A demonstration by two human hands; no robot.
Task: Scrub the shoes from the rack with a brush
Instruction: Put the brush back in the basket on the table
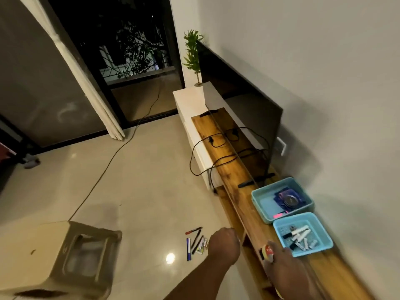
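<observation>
the right hand [279,258] grips a small red-labelled object [268,252] (perhaps the brush, too blurred to tell) at the wooden shelf [236,191], left hand [225,243] clenched empty; no shoes or rack show, so finding them comes next.

Two trays [262,197] sit side by side on the shelf [236,176]; pens [194,241] lie on the floor [140,180] beside it.

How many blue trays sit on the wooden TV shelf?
2. One blue tray lies farther along the wooden shelf near the TV's foot; the other tray sits nearer, beside the right hand.
</observation>
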